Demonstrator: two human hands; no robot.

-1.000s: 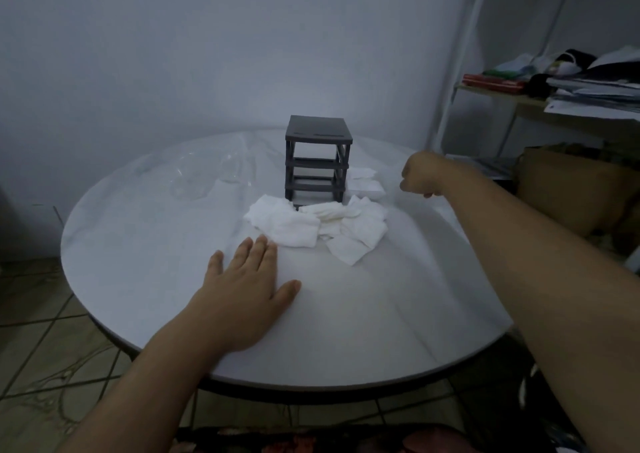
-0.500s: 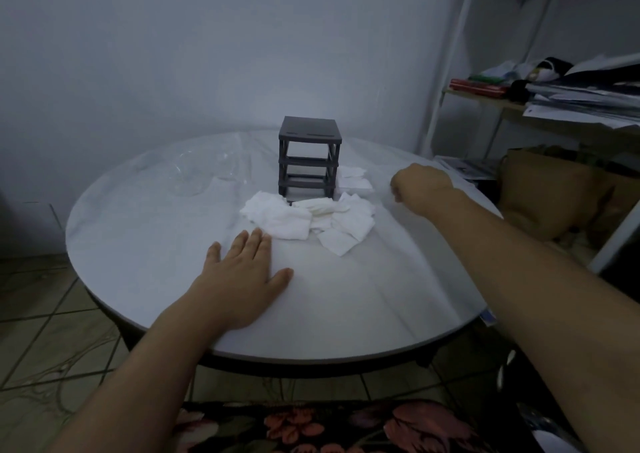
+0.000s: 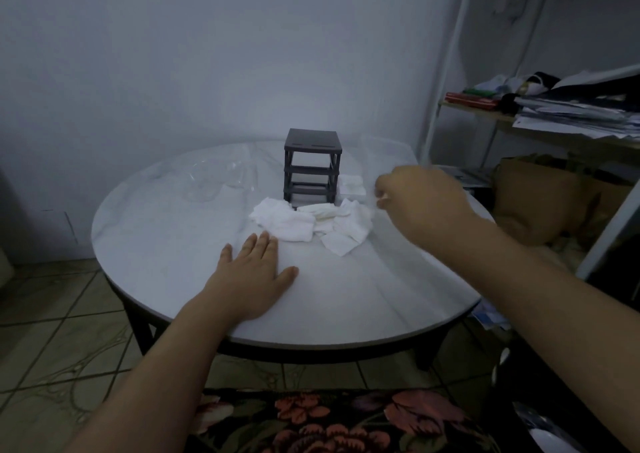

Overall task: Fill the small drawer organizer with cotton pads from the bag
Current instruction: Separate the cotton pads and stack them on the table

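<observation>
Lying in a loose white heap, the cotton pads (image 3: 294,220) sit right at the foot of the small dark drawer organizer (image 3: 312,147), touching its front edge near the middle of the round surface (image 3: 346,296). They look feather-light, soft and floppy, so I'd judge they will crumple or cling together rather than slide. The best hold is a gentle pinch at a pad's edge, or a light gather of a few from the top of the pile. Another small white stack (image 3: 351,189) sits just beside the organizer's right side. A clear, crumpled bag (image 3: 214,182) lies to the left of the organizer, apart from the pile.

Of the two hands, the left hand (image 3: 254,281) lies flat on the surface with its fingers spread, the fingertips just short of the nearest pad, holding nothing. The right hand (image 3: 426,203) hovers above the surface just right of the heap, fingers curled inward toward the thumb. Whether it pinches anything I cannot tell from where I stand. A cluttered shelf (image 3: 554,130) stands off to the right.
</observation>
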